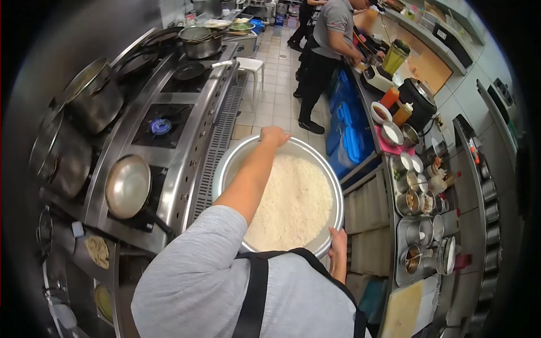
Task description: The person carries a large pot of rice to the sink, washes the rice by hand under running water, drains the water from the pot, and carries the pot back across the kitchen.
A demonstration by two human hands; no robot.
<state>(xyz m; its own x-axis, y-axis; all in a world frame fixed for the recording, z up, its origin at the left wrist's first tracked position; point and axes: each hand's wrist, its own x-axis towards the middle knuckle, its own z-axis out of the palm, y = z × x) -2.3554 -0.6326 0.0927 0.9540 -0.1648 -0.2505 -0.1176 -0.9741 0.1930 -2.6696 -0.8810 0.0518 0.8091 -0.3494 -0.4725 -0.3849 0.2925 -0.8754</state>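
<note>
A large round metal basin (pixel 224 169) is in front of my body, filled with a pale, crumbly, breadcrumb-like food (pixel 296 203). My left arm reaches across it, and my left hand (pixel 274 136) is closed over the far rim. Low on the right side, my right hand (pixel 338 245) grips the near rim, its fingers partly hidden by the basin's edge. What supports the basin from below is hidden.
Along the left runs a stove (pixel 186 141) with a lit burner (pixel 160 125), a frying pan (pixel 128 186) and large pots. A counter with metal containers and sauce bottles lines the right, above blue bins (pixel 346 143). Ahead, a person (pixel 327 50) stands beside the tiled aisle (pixel 276 96).
</note>
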